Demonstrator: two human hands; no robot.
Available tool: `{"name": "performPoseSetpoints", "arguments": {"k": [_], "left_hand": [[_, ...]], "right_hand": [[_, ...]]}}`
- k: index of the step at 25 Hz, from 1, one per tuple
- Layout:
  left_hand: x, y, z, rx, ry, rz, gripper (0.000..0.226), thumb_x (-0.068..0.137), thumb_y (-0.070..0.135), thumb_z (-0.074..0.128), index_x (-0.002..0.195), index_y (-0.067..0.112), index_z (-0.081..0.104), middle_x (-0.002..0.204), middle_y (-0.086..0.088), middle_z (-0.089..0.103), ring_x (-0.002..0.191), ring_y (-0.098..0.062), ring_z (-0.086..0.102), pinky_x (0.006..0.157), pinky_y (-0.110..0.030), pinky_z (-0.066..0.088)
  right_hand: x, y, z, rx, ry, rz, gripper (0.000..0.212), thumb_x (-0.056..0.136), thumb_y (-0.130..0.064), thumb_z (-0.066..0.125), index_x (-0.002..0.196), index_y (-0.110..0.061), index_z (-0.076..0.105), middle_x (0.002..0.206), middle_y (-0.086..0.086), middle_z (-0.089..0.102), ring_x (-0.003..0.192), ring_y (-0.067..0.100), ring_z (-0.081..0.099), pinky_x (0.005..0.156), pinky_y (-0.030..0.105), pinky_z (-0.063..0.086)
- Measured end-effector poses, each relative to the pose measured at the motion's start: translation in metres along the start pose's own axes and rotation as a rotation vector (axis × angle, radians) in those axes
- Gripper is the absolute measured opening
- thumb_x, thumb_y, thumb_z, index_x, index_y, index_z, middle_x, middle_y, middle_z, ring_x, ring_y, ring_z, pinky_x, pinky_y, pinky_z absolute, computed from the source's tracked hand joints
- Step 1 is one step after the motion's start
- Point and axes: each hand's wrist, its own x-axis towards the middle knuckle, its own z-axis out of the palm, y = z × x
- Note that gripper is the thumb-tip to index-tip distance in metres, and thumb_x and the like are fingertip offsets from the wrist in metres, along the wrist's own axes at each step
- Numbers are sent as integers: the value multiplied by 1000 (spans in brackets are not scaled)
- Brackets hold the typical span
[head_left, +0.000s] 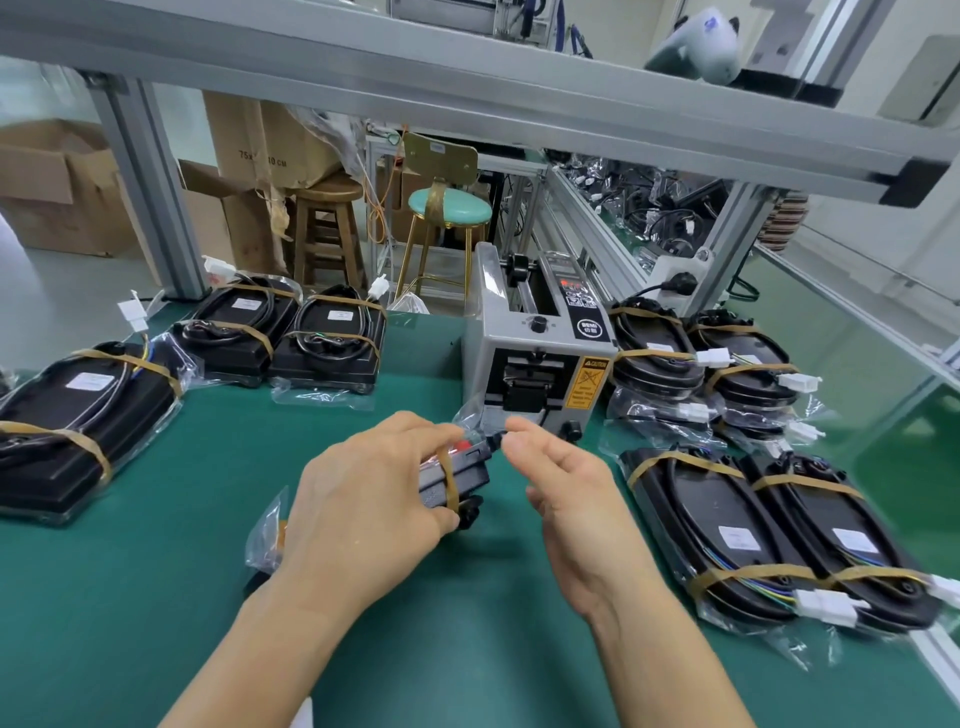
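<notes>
Head view, looking down over the person's arms: the left hand (363, 499) is wrapped round a small black boxy unit in a clear plastic bag (465, 475), fingers curled over its top and thumb underneath. It is held just above the green worktop mat (156, 597), near the middle. A tan rubber band (448, 486) runs across the unit beside those fingers. The right hand (563, 483) hangs just beside the unit's far end with nothing in it, fingers loosely bent; from here I cannot tell whether the fingertips (514, 428) touch it. Directly behind stands a grey box-shaped tape-cutting machine with a yellow caution label (535, 358). Larger black banded units in bags lie at the left edge (78, 415), toward the back edge (280, 332) and along the right edge (753, 530).
</notes>
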Motion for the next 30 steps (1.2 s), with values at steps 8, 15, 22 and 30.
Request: {"name": "performPoseSetpoints", "arguments": {"k": [8, 15, 22, 30], "left_hand": [[-4, 3, 2, 27, 12, -6, 58, 63, 35, 79, 115, 49, 57, 111, 27, 58, 96, -5, 56, 69, -18, 32], [-4, 3, 1, 4, 23, -8, 57, 60, 32, 81, 110, 48, 60, 107, 26, 60, 93, -8, 58, 68, -21, 32], [-5, 5, -1, -15, 16, -3, 53, 59, 30, 81, 105, 47, 61, 103, 22, 62, 88, -10, 58, 66, -23, 39], [-5, 4, 0, -4, 9, 5, 55, 58, 28, 81, 106, 47, 62, 104, 23, 62, 88, -10, 58, 61, -10, 29]], "right_hand": [[-2, 10, 12, -40, 12, -105, 22, 85, -10, 66, 66, -18, 72, 127, -5, 58, 97, -23, 53, 81, 14, 37], [-2, 16, 13, -94, 126, -161, 25, 81, -13, 71, 58, -24, 73, 119, -7, 60, 97, -16, 55, 85, 16, 36], [-3, 16, 13, -148, 143, -183, 20, 80, -16, 72, 61, -20, 73, 111, -11, 59, 95, -14, 55, 80, 12, 35], [-3, 19, 15, -245, 216, -235, 24, 78, -19, 74, 56, -26, 70, 103, -15, 58, 89, -13, 54, 74, 6, 36]]}}
